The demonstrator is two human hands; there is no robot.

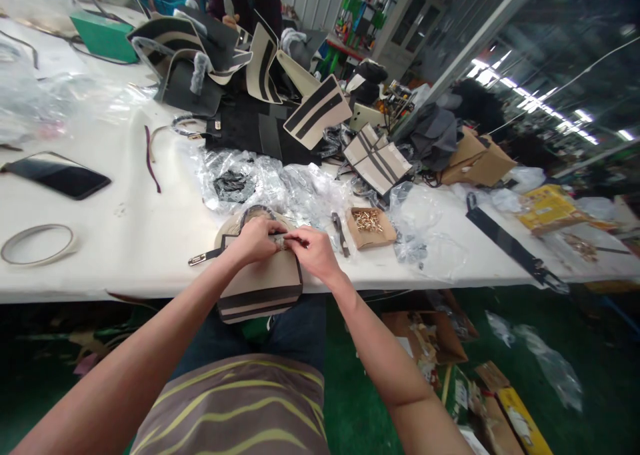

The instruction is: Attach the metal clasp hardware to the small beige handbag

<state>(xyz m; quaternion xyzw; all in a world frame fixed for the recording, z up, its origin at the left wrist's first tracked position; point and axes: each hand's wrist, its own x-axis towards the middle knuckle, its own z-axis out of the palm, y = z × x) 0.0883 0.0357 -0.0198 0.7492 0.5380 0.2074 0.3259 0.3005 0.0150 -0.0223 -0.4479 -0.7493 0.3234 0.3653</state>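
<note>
A beige handbag with dark stripes lies tilted over the table's front edge, its lower part above my lap. My left hand rests at the bag's top edge with its fingers closed there. Right beside it, my right hand pinches at the same spot; the small part between the fingertips is too hidden to name. A dark strap with a metal clasp sticks out from the bag's left side. Just right of my right hand are a dark hand tool and a small cardboard box of brass-coloured fasteners.
Crumpled clear plastic lies behind the bag. Striped bag pieces are heaped farther back, where a person works. At left are a phone and a tape roll; a black strap lies at right. Cardboard boxes stand below.
</note>
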